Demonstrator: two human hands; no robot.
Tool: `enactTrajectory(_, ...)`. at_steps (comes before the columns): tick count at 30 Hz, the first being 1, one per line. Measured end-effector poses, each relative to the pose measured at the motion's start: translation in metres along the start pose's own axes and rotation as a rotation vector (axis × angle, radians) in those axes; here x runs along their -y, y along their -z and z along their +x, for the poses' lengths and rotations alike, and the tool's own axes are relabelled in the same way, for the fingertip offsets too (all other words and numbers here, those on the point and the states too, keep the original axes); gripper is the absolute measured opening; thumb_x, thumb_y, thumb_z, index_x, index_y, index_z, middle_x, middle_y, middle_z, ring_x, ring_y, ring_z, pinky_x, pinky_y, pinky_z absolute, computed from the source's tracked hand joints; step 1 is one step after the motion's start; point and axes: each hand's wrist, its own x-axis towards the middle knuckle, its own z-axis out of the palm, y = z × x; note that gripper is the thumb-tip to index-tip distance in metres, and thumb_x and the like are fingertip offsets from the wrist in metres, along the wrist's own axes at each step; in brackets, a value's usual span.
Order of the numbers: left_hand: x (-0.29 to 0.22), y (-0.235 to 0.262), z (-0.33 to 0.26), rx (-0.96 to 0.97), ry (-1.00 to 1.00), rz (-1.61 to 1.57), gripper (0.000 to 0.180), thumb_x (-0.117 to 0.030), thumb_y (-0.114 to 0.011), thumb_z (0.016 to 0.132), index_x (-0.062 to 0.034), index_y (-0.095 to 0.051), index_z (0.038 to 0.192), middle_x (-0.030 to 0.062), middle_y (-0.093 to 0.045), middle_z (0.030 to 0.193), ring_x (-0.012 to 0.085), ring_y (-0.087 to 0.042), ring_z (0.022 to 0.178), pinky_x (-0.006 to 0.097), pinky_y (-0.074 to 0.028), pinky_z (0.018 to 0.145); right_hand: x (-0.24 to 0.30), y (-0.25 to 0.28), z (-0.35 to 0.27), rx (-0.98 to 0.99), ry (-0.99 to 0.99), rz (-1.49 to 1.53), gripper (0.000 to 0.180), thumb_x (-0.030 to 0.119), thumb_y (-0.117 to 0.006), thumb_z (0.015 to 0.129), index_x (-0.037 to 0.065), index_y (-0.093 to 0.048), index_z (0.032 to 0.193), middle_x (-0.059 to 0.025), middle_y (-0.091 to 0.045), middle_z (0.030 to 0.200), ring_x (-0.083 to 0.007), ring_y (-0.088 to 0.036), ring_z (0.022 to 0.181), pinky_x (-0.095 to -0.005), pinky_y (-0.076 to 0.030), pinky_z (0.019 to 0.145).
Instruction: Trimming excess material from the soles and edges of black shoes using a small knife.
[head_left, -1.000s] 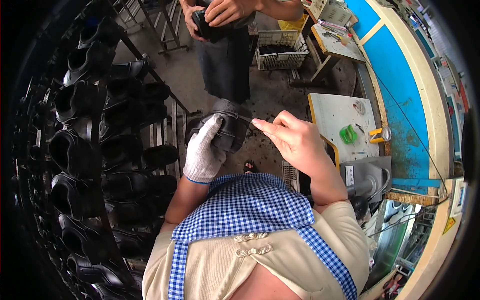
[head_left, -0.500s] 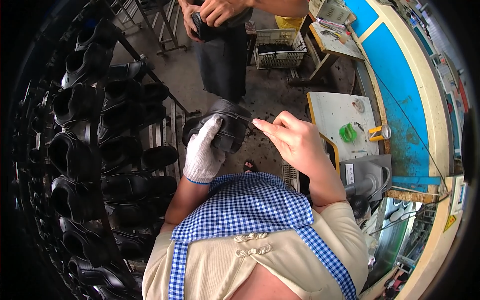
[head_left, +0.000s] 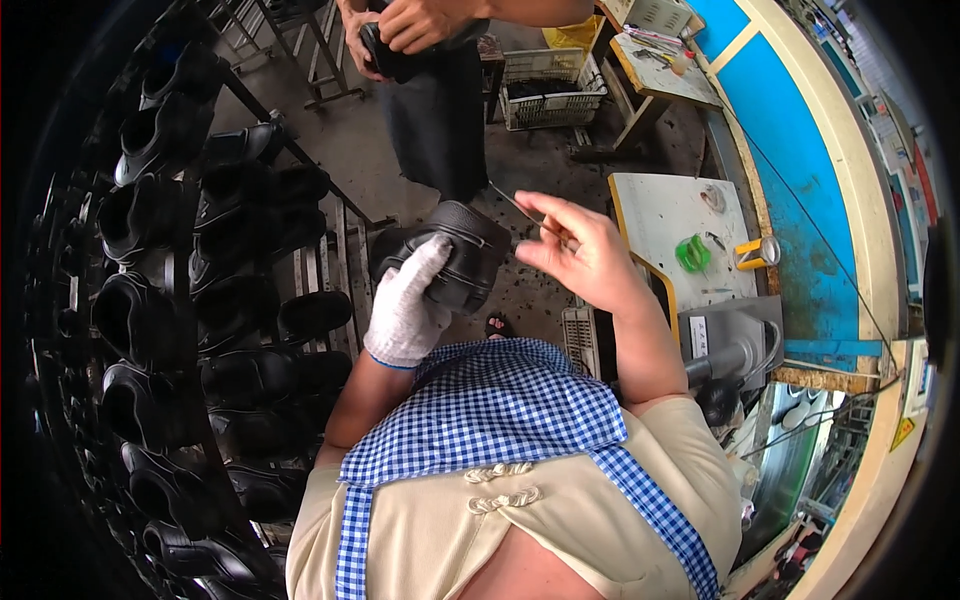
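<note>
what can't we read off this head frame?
- Shoe underside: head view, hidden by the gloved left hand.
- Thin tool: too small to tell its kind; its end is hidden by right hand fingers.
- Co-worker: cut off by the top edge.

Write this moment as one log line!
left hand: gloved, holds black shoe | right hand: pinches thin tool | shoe rack left

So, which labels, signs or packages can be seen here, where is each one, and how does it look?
Warning sign: far right edge, on the pale frame; yellow, diamond-shaped.
Label: on the grey machine right of the person's right forearm; small white rectangle.
No packages or screens can be made out.
</note>
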Motion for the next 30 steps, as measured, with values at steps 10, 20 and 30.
enactTrajectory(10,-0.023,0.022,0.002,0.225,0.238,-0.371,0.062,-0.052,-0.043,0.098,0.0026,-0.054,0.126,0.0165,-0.064,0.116,0.0255,-0.068,0.093,0.032,-0.060,0.070,-0.033,-0.041,0.024,0.345,0.102,0.593,0.103,0.013,-0.092,0.060,0.010,-0.035,0.145,-0.0068,-0.048,0.135,-0.0183,-0.047,0.126,-0.0329,-0.035,0.108)
enactTrajectory(20,-0.014,0.097,-0.020,-0.281,-0.409,0.264,0.043,-0.029,-0.040,0.102,-0.0057,-0.044,0.138,0.0131,-0.052,0.136,0.0275,-0.050,0.125,0.046,-0.039,0.106,-0.042,-0.038,0.042,-0.428,-0.459,1.014,0.042,0.029,-0.077,0.079,0.012,-0.057,0.111,0.0017,-0.063,0.091,-0.0013,-0.049,0.058,-0.0145,-0.028,0.041)
enactTrajectory(30,-0.017,0.078,-0.044,-0.307,-0.458,0.002,0.054,-0.009,-0.062,0.087,-0.0050,-0.041,0.136,0.0101,-0.053,0.128,0.0220,-0.055,0.116,0.037,-0.048,0.097,-0.087,-0.067,0.012,-0.146,-0.432,1.066,0.072,0.071,-0.046,0.087,0.012,-0.052,0.128,-0.0050,-0.065,0.111,-0.0080,-0.053,0.054,-0.0160,-0.029,0.040)
